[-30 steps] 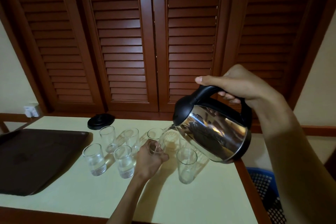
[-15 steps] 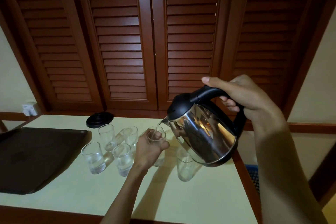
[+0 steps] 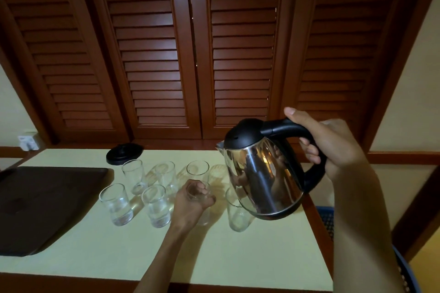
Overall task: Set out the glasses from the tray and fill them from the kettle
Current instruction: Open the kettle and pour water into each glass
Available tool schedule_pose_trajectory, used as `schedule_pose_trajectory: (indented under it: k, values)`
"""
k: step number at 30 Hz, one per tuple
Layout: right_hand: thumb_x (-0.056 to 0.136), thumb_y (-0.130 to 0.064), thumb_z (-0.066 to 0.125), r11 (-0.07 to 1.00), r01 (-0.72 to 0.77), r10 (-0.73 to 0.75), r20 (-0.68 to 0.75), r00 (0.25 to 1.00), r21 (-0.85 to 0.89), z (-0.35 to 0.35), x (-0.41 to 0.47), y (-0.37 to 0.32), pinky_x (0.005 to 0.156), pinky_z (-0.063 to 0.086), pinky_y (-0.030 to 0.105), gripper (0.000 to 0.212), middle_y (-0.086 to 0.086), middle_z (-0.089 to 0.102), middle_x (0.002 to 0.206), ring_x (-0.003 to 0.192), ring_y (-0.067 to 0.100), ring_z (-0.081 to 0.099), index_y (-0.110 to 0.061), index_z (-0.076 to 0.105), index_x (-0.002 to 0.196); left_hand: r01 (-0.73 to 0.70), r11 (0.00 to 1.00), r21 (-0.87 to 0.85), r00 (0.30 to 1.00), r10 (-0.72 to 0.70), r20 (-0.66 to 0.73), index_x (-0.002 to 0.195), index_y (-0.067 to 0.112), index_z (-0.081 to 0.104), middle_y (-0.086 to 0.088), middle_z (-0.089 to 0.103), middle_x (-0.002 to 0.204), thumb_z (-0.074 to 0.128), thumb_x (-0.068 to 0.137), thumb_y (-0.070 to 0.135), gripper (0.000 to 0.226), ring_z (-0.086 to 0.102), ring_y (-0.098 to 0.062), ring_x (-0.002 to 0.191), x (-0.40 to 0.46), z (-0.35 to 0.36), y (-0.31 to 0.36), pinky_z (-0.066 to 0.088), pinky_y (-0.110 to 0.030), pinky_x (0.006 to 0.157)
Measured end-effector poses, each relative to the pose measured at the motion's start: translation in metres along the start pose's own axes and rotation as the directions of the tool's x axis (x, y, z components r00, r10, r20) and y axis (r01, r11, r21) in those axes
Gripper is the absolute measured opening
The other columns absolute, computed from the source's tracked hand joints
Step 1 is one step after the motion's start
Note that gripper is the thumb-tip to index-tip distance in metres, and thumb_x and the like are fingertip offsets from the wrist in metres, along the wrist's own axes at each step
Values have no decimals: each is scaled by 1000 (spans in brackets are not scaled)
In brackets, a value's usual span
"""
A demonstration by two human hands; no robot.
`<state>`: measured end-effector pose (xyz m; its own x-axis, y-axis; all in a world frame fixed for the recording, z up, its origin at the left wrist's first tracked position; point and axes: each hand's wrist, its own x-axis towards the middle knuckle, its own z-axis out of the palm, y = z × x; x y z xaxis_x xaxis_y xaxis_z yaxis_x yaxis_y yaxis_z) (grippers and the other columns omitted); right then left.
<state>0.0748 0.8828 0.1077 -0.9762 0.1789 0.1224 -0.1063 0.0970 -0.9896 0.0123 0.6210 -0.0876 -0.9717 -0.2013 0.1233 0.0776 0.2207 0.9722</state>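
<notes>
A steel kettle with a black lid and handle hangs nearly upright above the table's right side; my right hand grips its handle. My left hand is wrapped round a clear glass standing on the table just left of the kettle. Several more clear glasses stand in two rows around it: one at the front left and the one beside it hold some water, and another is partly hidden under the kettle. The dark tray lies at the left with nothing on it.
The pale yellow table has a wooden rim. The kettle's black base sits at the back edge. A blue basket stands on the floor to the right. Brown louvred doors fill the wall behind.
The kettle has tipped back from its pouring tilt to nearly upright and moved right, away from the glass. My left hand has lowered the glass onto the table.
</notes>
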Motion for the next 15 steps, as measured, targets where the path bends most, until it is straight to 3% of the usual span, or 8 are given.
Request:
schedule_pose_trajectory:
  k: [6,9,12,15]
  values:
    - [75,-57,77,1000,5,-7,-72,997,-29,-8,-3,4,38,36,23,58,0,43,40,34,15,37,-13,52,48,-64,998,21,997,63,39,91,-16,57,-15,61,80,74,69,-26,30,61,0,64,0,1,-5,51,-10,63]
    - [78,-55,74,999,29,-32,-77,996,-43,-12,-4,5,35,36,20,59,-1,43,37,30,13,38,-11,50,48,-85,995,56,996,84,21,91,-7,60,-9,67,81,85,64,-15,37,64,-5,72,3,1,-8,52,-11,71]
    - [78,-56,72,998,49,-52,-75,996,-51,-13,-5,7,36,37,20,59,-1,44,37,30,12,39,-10,50,48,-101,991,85,995,101,11,100,4,59,-3,67,76,90,61,-9,51,65,-4,72,4,0,-6,54,-22,76]
    - [84,-52,71,996,76,-78,-74,994,-36,-15,-8,11,36,37,19,58,-1,42,37,30,12,38,-13,50,46,-121,985,125,993,121,5,103,11,58,-4,68,76,92,59,-4,58,69,-14,80,2,0,-4,55,-34,83]
